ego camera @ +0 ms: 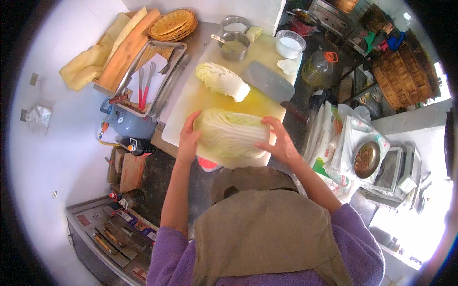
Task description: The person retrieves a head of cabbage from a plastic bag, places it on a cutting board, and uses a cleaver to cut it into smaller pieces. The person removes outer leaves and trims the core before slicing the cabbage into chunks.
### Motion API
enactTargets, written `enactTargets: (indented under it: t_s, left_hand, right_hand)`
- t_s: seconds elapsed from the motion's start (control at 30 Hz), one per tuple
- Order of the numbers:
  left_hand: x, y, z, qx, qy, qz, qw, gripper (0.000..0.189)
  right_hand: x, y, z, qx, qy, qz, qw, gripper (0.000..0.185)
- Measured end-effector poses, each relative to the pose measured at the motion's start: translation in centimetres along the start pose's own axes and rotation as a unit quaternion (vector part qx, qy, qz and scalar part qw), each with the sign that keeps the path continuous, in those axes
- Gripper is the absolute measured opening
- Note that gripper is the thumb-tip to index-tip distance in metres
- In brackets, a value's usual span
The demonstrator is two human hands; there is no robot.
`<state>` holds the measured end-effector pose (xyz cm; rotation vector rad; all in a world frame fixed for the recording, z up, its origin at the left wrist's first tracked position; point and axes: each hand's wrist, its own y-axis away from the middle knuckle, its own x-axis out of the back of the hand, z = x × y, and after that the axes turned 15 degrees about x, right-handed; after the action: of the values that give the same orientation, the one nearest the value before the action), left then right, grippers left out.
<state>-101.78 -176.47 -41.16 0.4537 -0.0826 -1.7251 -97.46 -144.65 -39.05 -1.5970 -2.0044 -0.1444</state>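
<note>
A large napa cabbage point(232, 135) lies lengthwise at the near end of a pale cutting board point(184, 118). My left hand point(189, 137) grips its leafy end, while my right hand point(281, 141) holds the white stem end. Just beyond it rests a smaller cabbage piece point(223, 81), with its cut stem pointing right. To the right of that piece, a broad cleaver point(269, 81) lies flat, its dark handle jutting past the board's edge. The palms and some fingertips are partly hidden from view.
Metal bowls point(233, 48), a white-filled plastic tub point(290, 43) and a cabbage scrap point(287, 66) stand at the board's far end. Left is a metal tray point(157, 85) with red-handled whisks point(145, 89), above a gas cylinder point(134, 123). Plastic sacks point(323, 136) and a metal bowl point(366, 159) are right.
</note>
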Motion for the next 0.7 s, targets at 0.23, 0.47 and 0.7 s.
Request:
enactTargets:
  t_s: [0.23, 0.47, 0.7]
  left_hand:
    - [-1.0, 1.6, 2.2, -0.066, -0.109, 0.069, 0.989, 0.061]
    - [-0.7, 0.7, 6.6, 0.054, -0.096, -0.072, 0.991, 0.052]
    - [-3.2, -2.0, 8.6, 0.132, 0.139, -0.223, 0.956, 0.037]
  right_hand:
    - [-0.7, -3.2, -2.1, 0.022, 0.109, -0.057, 0.992, 0.090]
    - [-1.8, -2.4, -3.4, 0.048, 0.220, -0.062, 0.972, 0.098]
    - [-3.2, -2.0, -3.8, 0.030, 0.228, -0.020, 0.973, 0.095]
